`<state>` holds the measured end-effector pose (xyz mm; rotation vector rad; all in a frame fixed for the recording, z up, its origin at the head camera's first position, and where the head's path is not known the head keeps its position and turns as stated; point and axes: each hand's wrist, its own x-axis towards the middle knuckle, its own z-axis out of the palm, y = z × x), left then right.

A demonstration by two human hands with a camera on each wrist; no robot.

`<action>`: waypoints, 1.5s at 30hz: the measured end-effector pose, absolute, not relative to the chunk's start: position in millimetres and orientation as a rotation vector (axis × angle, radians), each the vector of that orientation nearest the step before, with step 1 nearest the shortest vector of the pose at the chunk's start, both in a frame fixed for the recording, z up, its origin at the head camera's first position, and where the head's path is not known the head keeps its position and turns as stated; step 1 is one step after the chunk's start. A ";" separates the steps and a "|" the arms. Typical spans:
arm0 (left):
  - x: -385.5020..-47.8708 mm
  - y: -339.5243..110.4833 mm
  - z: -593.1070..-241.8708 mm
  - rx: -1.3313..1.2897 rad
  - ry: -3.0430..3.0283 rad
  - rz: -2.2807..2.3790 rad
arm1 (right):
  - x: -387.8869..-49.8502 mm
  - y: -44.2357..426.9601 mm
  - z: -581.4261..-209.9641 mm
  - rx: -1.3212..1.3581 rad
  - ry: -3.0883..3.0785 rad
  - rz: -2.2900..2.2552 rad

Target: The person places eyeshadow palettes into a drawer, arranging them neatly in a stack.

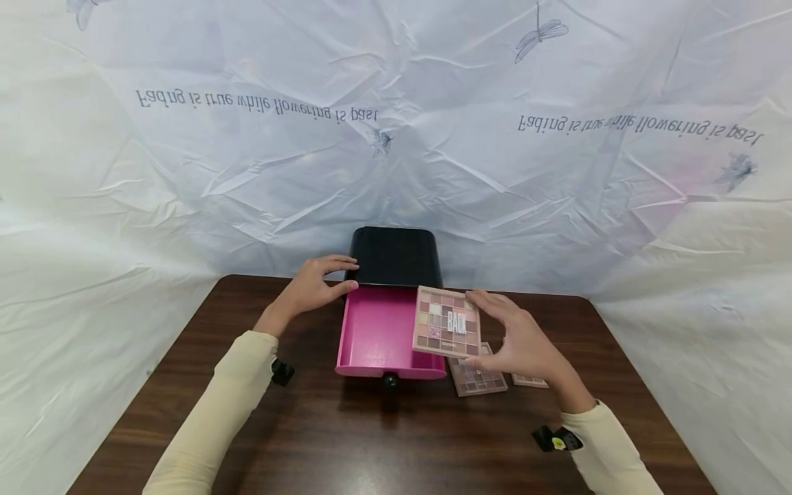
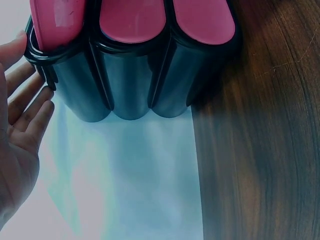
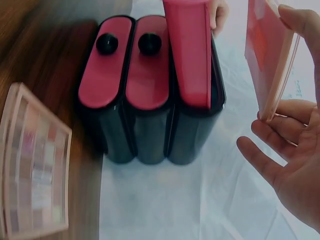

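A black drawer unit (image 1: pixel 396 256) stands on the table against the back sheet, its top pink drawer (image 1: pixel 379 333) pulled out. The drawer's visible left part holds nothing. Its three stacked compartments show sideways in the wrist views, the lower two pink drawers (image 3: pixel 105 72) pushed in. With extended fingers, my left hand (image 1: pixel 312 283) touches the unit's left side near the top. Over the drawer's right edge, my right hand (image 1: pixel 522 340) pinches a square eyeshadow palette (image 1: pixel 445 322) by its right side, thumb at the near corner. Below it, another eyeshadow palette (image 1: pixel 479 380) lies on the table, partly covered.
Farther right lies one more palette (image 1: pixel 530 381), mostly hidden behind the right hand. The dark wooden table (image 1: pixel 396 447) ends at a white printed sheet (image 1: pixel 297 172) hanging behind and beside it. A round black knob (image 1: pixel 390 380) sticks out from the open drawer's front.
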<state>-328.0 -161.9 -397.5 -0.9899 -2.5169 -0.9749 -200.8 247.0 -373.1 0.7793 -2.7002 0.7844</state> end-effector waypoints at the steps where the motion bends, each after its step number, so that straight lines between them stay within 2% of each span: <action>1: -327.9 -161.9 -397.7 -0.990 -2.517 -0.976 | -202.1 242.4 -372.9 0.794 -2.700 0.791; 20: -328.2 -159.3 -396.9 -0.959 -2.521 -0.938 | -229.8 169.7 -378.8 0.918 -2.790 0.720; 45: -325.4 -159.3 -395.5 -0.950 -2.554 -0.925 | -238.4 141.9 -380.4 0.953 -2.866 0.579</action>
